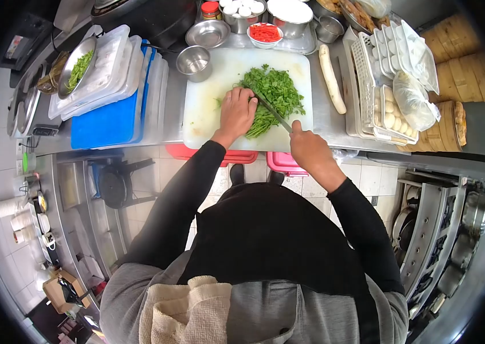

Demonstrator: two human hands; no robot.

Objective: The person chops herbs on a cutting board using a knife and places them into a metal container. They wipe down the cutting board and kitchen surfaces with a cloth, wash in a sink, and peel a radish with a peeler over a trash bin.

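Observation:
A heap of chopped green herbs [277, 94] lies on the white cutting board [205, 123], with stems toward its near side. My right hand [311, 150] is closed round the handle of a knife [274, 110], whose blade slants up and left across the herbs. At the left edge of the heap, my left hand [238, 113] rests with its fingers bent and pressed together beside the blade tip. Whether stems lie under those fingers is hidden.
A steel cup [194, 63] stands on the board's far left corner. Beyond the board are a bowl of red strips [264, 34] and steel bowls. A long white root [332, 79] lies right, near an egg tray [394, 117]. Stacked lidded containers [110, 71] stand left.

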